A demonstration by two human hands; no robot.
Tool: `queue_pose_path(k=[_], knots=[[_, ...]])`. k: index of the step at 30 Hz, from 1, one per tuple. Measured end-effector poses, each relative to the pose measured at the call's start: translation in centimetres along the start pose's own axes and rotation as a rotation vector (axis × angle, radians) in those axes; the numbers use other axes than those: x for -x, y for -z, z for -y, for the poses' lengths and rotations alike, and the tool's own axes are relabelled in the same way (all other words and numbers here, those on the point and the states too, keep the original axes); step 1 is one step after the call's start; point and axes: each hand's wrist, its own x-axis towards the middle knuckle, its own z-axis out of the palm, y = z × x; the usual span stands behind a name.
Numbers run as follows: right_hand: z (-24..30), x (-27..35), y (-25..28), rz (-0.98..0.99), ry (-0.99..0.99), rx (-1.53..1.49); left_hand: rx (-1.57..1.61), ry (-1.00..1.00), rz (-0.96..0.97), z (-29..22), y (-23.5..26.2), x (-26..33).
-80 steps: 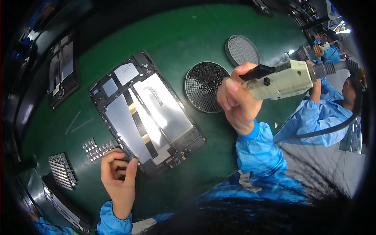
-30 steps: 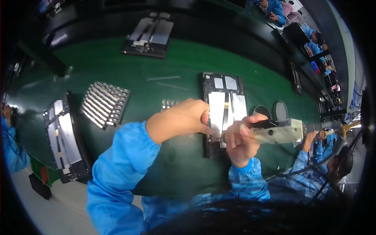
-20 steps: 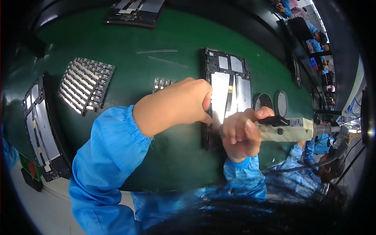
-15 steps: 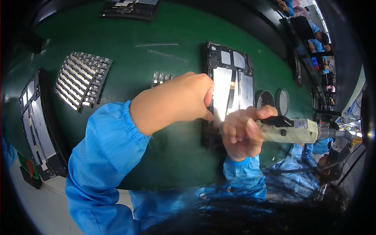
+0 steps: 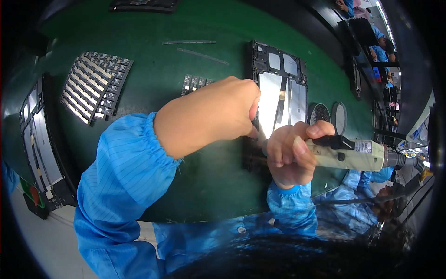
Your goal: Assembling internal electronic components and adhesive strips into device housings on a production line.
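An opened tablet (image 5: 297, 100), black-framed with silver panels inside, lies on the green bench in front of me. At its left edge my left hand (image 5: 216, 109) is bent down, its fingers curled and pinched close to the frame; anything between the fingertips is hidden. My right hand (image 5: 290, 156) wraps around a pale electric screwdriver (image 5: 360, 153) with a black lever, over the tablet's near end. The tool's tip is hidden behind that hand, so contact with the tablet cannot be seen. Partly behind my left hand lies a small tray of parts (image 5: 194, 83).
Stacked strips of small parts (image 5: 90, 88) lie on the left. Another opened tablet (image 5: 42, 144) rests at the left edge, and a dark device (image 5: 144, 4) lies far back. Two clear strips (image 5: 202, 56), a dish of screws (image 5: 319, 114) and a pale dish (image 5: 339, 118) are also on the bench.
The whole view has shifted slightly, with the tablet and screwdriver appearing a little farther right. Both hands keep nearly the same pose and place at the tablet.
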Motion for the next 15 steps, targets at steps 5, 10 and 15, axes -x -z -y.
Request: queue_pose_path(k=[5, 10, 15], knots=[[-0.01, 0.13, -0.07, -0.019, -0.017, 0.032, -0.005, 0.032, 0.02, -0.2, 0.11, 0.1], [-0.18, 0.23, -0.1, -0.029, -0.029, 0.059, -0.016, 0.067, 0.028, -0.51, 0.29, 0.25], [0.23, 0.26, 0.03, -0.013, -0.032, 0.052, -0.021, 0.023, -0.011, -0.21, 0.01, 0.22]])
